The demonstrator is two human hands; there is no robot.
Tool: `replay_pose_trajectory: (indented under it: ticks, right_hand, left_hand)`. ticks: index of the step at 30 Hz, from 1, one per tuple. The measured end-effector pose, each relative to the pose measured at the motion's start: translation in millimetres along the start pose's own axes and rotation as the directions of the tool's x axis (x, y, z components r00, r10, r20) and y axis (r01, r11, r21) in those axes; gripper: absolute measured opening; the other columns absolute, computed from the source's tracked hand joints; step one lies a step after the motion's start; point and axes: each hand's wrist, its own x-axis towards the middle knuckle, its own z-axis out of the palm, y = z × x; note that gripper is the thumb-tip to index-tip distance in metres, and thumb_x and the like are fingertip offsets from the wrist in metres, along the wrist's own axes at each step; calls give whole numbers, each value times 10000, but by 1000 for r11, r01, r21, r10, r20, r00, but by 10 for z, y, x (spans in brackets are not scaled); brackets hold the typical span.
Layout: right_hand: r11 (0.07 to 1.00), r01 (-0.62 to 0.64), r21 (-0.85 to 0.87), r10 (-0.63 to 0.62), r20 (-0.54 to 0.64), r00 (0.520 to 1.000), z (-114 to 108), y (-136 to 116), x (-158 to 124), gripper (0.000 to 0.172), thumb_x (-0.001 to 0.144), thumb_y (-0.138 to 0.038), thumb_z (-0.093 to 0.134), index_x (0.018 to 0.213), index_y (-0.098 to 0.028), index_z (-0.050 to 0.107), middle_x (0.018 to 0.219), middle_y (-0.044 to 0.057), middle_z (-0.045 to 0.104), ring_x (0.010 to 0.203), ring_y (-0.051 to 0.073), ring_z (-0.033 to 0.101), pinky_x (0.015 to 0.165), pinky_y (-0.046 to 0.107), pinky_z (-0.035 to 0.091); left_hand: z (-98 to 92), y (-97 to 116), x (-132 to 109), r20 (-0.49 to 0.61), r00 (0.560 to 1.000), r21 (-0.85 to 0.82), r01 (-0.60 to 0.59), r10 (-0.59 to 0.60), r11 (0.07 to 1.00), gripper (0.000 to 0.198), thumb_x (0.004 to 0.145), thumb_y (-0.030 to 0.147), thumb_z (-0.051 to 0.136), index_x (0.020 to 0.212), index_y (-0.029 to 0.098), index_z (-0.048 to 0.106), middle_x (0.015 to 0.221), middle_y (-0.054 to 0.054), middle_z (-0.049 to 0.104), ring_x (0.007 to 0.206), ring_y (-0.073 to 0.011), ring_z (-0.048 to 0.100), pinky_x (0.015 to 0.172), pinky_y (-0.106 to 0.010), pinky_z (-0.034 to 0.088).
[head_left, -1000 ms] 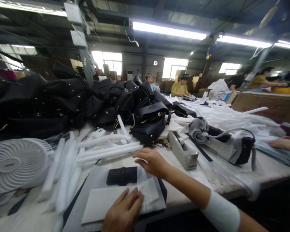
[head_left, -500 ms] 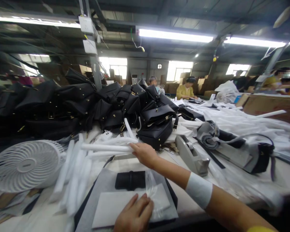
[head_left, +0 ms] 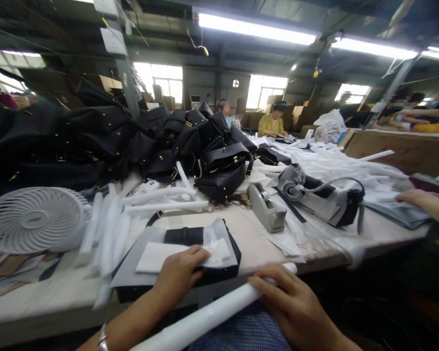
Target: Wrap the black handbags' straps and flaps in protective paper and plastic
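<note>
In front of me a black bag (head_left: pixel 231 270) lies flat at the table's edge, with grey sheeting on top. On it are a white sheet (head_left: pixel 153 258), a clear plastic piece (head_left: pixel 217 246) and a dark, wallet-like strapped piece (head_left: pixel 183 236). My left hand (head_left: pixel 181 268) rests on the white sheet beside the plastic, its fingers outstretched. My right hand (head_left: pixel 296 302) is wrapped round a long white roll (head_left: pixel 208 317), near its far end. The roll slants over my lap, below the bag, its near end cut off by the frame.
A white fan (head_left: pixel 32 219) stands at left, beside several white rolls (head_left: pixel 111 234). Behind are heaped black bags (head_left: pixel 161 141). A tape dispenser (head_left: pixel 267 207) and a partly wrapped bag (head_left: pixel 325 200) lie at right. A co-worker's hand (head_left: pixel 420 197) reaches in from the right.
My right hand has come back from the pile of white rolls towards me, bringing one over my lap. My left hand stays on the white sheet. The camera view has shifted.
</note>
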Motion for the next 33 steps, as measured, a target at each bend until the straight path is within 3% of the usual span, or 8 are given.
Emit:
replay_pose_trajectory:
  ticks: [3, 8, 15, 18, 25, 33]
  right_hand:
    - [993, 48, -104, -54, -53, 997, 264, -111, -206, 412, 889, -46, 466, 1223, -211, 642, 1018, 97, 707, 949, 239, 670, 859, 409, 582]
    - [990, 47, -134, -65, -136, 989, 680, -202, -182, 360, 913, -84, 472, 1207, -186, 654, 1030, 100, 722, 931, 253, 668, 796, 430, 587]
    - [982, 27, -185, -57, -162, 985, 655, -113, -241, 394, 904, -55, 462, 1236, -179, 635, 1040, 108, 704, 983, 248, 649, 917, 480, 541]
    - [983, 19, -185, -50, -160, 986, 662, -117, -226, 385, 904, -66, 470, 1235, -175, 635, 1035, 115, 702, 957, 248, 651, 844, 440, 563]
    - [990, 57, -131, -84, -203, 976, 933, -264, 42, 353, 924, -98, 490, 1243, -156, 631, 1063, 110, 705, 960, 252, 623, 827, 414, 514]
    - [992, -53, -110, 20, -287, 958, 1238, -334, 174, 330, 971, -119, 436, 1208, -188, 656, 1040, 98, 714, 842, 230, 626, 739, 385, 471]
  left_hand:
    - [-65, 27, 3, 8, 1000, -6, 8, -8, 1000, 339, 782, 114, 613, 1062, 306, 626, 1026, 25, 683, 840, -200, 697, 675, -258, 469]
    - [-120, 56, 19, 33, 999, -26, -3, 3, 1000, 352, 774, 120, 621, 1080, 293, 628, 1058, 16, 678, 894, -202, 686, 744, -267, 468]
    - [-210, 65, 81, 71, 997, -60, -4, 8, 998, 302, 757, 151, 638, 1027, 284, 662, 1025, 13, 690, 906, -199, 675, 765, -266, 466]
    - [-234, 62, 109, 85, 996, -77, -3, 9, 997, 288, 762, 173, 640, 1027, 283, 668, 1024, 12, 695, 922, -201, 668, 780, -268, 467]
    - [-263, 75, 158, 110, 994, -90, -9, 19, 996, 273, 749, 182, 643, 1003, 275, 680, 976, 13, 702, 894, -201, 660, 760, -268, 459]
    - [-232, 52, 144, 91, 996, -121, 4, 7, 993, 244, 765, 208, 638, 1000, 252, 683, 970, 3, 707, 901, -194, 655, 772, -260, 465]
